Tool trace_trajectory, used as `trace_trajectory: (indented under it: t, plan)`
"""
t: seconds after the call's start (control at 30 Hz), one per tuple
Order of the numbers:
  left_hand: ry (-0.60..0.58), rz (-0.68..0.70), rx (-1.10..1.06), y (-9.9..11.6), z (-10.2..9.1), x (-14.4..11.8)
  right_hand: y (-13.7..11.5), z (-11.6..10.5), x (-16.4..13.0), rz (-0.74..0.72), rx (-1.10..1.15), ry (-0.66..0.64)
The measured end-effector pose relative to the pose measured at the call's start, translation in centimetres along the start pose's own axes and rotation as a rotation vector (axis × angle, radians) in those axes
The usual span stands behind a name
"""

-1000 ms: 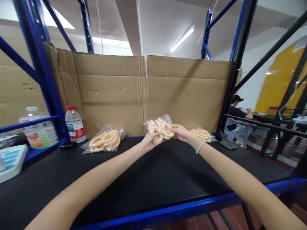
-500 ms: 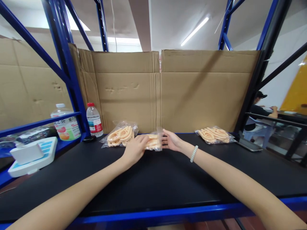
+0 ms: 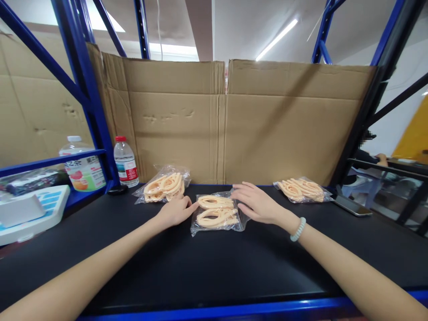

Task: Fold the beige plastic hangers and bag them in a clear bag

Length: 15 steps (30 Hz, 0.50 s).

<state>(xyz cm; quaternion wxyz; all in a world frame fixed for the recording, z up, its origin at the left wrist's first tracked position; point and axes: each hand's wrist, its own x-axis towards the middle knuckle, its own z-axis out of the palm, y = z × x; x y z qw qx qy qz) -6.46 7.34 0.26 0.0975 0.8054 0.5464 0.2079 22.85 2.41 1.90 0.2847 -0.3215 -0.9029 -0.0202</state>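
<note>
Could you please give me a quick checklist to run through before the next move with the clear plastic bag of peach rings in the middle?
1. Middle clear plastic bag of peach-coloured rings lies flat on the black tabletop: ok.
2. Left hand touches the bag's left edge, fingers relaxed, not gripping: ok.
3. Right hand rests open at the bag's right edge: ok.
4. Bag sealed: cannot tell.
5. Left bag of rings and right bag of rings lie apart from the middle one: ok.
6. Dark phone sits beside the right bag, away from both hands: ok.
</note>
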Motion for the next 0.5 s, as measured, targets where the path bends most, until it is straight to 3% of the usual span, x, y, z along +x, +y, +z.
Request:
trace_trajectory:
  t: [0.1, 0.27, 0.5]
  plan:
    - [-0.034, -0.024, -0.067, -0.4, 0.7, 0.6, 0.7, -0.1, -0.5, 0.059, -0.091, -0.105]
    - [-0.060, -0.092, -0.293, 0.0, 1.3, 0.6, 2.4, 1.2, -1.0, 0.095, -0.020, -0.266]
    - [-0.015, -0.135, -0.769, 1.8, 0.7, -0.1, 3.0, 1.1, -1.1, 0.191, 0.074, -0.272]
